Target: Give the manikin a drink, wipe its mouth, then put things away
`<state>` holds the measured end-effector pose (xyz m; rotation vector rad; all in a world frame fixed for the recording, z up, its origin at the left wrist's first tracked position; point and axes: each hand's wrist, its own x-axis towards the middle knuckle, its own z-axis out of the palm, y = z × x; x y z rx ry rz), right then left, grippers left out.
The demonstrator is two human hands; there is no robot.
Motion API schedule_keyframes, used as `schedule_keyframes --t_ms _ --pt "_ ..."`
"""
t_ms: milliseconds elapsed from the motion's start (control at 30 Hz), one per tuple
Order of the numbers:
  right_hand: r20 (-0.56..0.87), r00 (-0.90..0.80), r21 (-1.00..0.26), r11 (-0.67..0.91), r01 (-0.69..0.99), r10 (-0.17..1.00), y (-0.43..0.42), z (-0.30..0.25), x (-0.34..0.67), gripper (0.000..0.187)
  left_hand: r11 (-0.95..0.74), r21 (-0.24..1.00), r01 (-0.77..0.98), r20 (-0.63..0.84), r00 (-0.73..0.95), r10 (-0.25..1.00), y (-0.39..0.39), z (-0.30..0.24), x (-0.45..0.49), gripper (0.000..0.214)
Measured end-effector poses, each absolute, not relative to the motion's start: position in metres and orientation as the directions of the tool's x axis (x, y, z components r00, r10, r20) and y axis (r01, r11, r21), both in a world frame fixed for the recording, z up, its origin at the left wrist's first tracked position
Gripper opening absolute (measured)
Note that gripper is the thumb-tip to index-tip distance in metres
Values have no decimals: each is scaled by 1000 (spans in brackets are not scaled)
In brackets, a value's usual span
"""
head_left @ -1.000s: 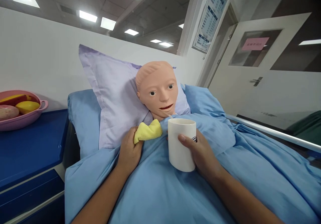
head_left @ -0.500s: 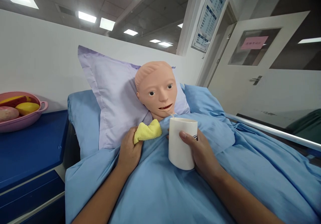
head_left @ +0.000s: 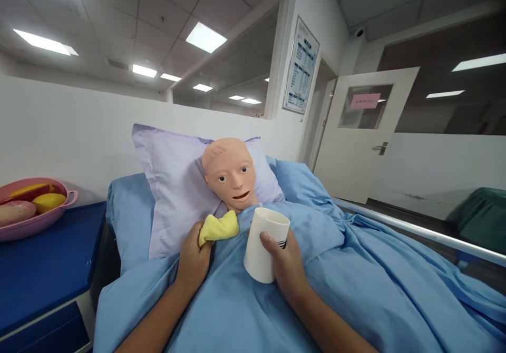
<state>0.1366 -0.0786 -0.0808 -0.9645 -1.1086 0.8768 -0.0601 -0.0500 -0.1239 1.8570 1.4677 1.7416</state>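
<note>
Lilac pillow (head_left: 174, 184) at its back, a nursing manikin's head (head_left: 229, 171) lies above blue bedding (head_left: 356, 274) as a person's two bare hands work close by. Just below the head, on its left, the left hand (head_left: 193, 255) pinches a bunched yellow cloth (head_left: 219, 227) between thumb and fingers. Below the head, on its right, the right hand (head_left: 290, 268) wraps around a tilted white mug (head_left: 256, 261), thumb across its side. A pale straw (head_left: 260, 205) pokes above the mug, apart from the manikin's parted lips (head_left: 241, 195). The work appears partway along: both items are lifted and close to the head, but the straw is not at the mouth, the cloth is not against the lips, and neither item is set down. The mug's contents are out of sight. The count: one head, one mug, one straw, one cloth, one lilac pillow, and one visible bed rail (head_left: 419, 231) well to the head's right. Far to its left, one pink basin (head_left: 35, 225) on one blue-topped bedside cabinet (head_left: 59, 268) holds at least three pieces of fruit (head_left: 48, 202), real or imitation.
</note>
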Motion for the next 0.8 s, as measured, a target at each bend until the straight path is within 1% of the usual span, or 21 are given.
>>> schedule_keyframes --t_ms 33,67,100,167,200,233,267,333,400,433,500,600,733,800 --pt "320 248 -931 352 -94 914 -79 -81 137 56 -532 669 520 701 -204 683 -51 -115 -57 29" --pt "325 269 -927 362 -99 907 -80 -80 137 56 -599 595 536 779 -203 593 -51 -104 -52 32" --pt "325 282 -923 367 -111 903 -80 -80 138 56 -672 492 553 859 -184 477 -51 -92 -47 35" --pt "314 288 -916 369 -159 904 -80 -79 139 55 -778 224 587 973 -85 216 -47 -65 -33 41" --pt "306 284 -911 366 -191 909 -80 -78 139 54 -787 96 609 994 -12 111 -44 -53 -25 43" --pt "297 278 -906 362 -221 914 -80 -78 140 53 -772 -23 635 996 80 35 -39 -42 -18 43" --pt "289 272 -901 356 -246 918 -80 -77 140 52 -739 -134 660 982 187 -11 -34 -34 -11 42" --pt "279 280 -894 355 -274 919 -78 -77 141 49 -651 -336 680 914 402 -52 -20 -25 1 33" --pt "281 298 -888 365 -280 912 -75 -78 142 49 -575 -489 656 828 556 -69 -8 -25 7 24" --pt "288 309 -885 375 -274 906 -73 -79 142 49 -549 -536 642 797 598 -78 -4 -28 7 21" --pt "313 321 -884 397 -246 894 -72 -79 142 50 -528 -572 628 773 629 -90 1 -37 6 19" --pt "349 320 -885 422 -197 881 -72 -79 141 51 -559 -522 643 805 589 -74 -2 -53 1 19" --pt "336 310 -896 404 -186 889 -77 -77 139 48 -628 -443 640 841 539 -44 -13 -63 -5 25" --pt "338 300 -892 406 -201 892 -78 -78 139 53 -647 -428 631 840 541 -28 -18 -59 -7 25"
